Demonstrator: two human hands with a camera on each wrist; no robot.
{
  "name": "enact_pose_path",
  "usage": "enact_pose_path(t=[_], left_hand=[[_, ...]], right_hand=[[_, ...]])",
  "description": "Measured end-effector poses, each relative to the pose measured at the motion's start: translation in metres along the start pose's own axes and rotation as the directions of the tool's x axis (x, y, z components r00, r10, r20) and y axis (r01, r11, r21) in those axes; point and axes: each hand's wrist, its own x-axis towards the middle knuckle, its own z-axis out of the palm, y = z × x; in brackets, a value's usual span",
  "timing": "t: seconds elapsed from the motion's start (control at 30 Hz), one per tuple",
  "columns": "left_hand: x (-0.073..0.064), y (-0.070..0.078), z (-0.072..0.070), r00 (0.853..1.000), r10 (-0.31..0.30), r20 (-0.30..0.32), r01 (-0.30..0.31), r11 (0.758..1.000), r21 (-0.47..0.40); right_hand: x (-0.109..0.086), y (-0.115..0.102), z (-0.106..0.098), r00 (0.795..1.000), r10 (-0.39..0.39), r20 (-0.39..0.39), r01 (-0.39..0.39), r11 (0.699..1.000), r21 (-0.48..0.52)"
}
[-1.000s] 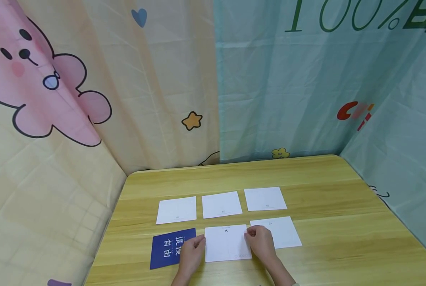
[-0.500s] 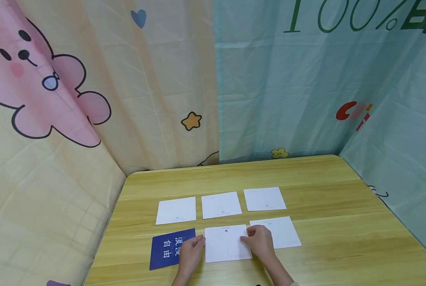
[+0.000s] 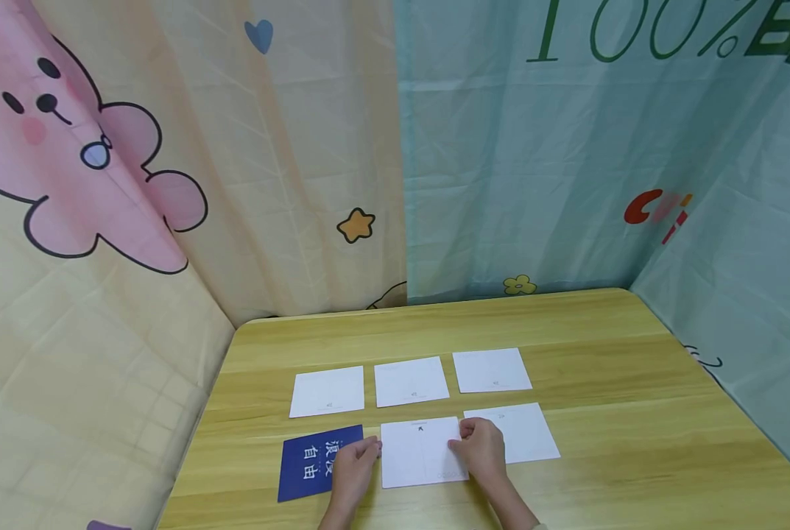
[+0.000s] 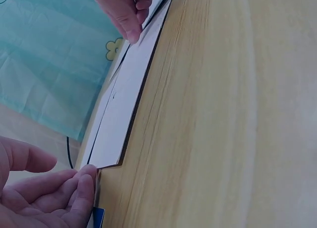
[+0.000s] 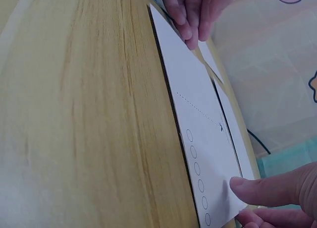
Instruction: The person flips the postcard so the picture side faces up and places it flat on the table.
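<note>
A white postcard lies near the front of the table, with a dotted middle line and a row of small circles that shows in the right wrist view. My left hand rests its fingertips against the card's left edge. Its thumb is held away from the card in the left wrist view. At the right edge, my right hand pinches the card, thumb on its face and the other fingers at the edge. A blue card with white characters lies left, partly hidden by my left hand.
Three white cards form a back row: a left one, a middle one and a right one. Another white card lies to the right, partly covered by my right hand. Printed curtains hang beyond the wooden table.
My right thumb has moved left, from the postcard's right edge onto its face. The left hand and the other cards stay in place.
</note>
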Motion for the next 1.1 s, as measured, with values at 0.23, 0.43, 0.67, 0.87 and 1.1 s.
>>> enact_pose_path(t=[0.23, 0.43, 0.67, 0.87, 1.1], left_hand=[[0.004, -0.002, 0.002, 1.000, -0.017, -0.012, 0.017, 1.000, 0.021], [0.006, -0.006, 0.007, 0.999, -0.017, -0.048, 0.016, 0.999, -0.029], [0.008, -0.006, 0.011, 0.994, -0.025, -0.107, 0.024, 1.000, -0.010], [0.012, -0.004, 0.012, 0.990, -0.021, -0.137, 0.026, 0.999, 0.036], [0.018, -0.003, 0.011, 0.994, -0.022, -0.110, 0.029, 0.997, 0.065]], right_hand=[[0.000, 0.001, 0.002, 0.999, 0.013, -0.033, -0.013, 1.000, 0.016], [0.000, 0.000, 0.004, 0.999, 0.020, -0.050, -0.019, 1.000, 0.015], [0.001, 0.000, 0.007, 0.997, 0.019, -0.075, -0.016, 0.999, 0.035], [0.001, 0.001, 0.008, 0.995, 0.010, -0.095, -0.004, 0.998, 0.063], [0.001, 0.001, 0.008, 0.994, 0.017, -0.107, -0.007, 0.996, 0.094]])
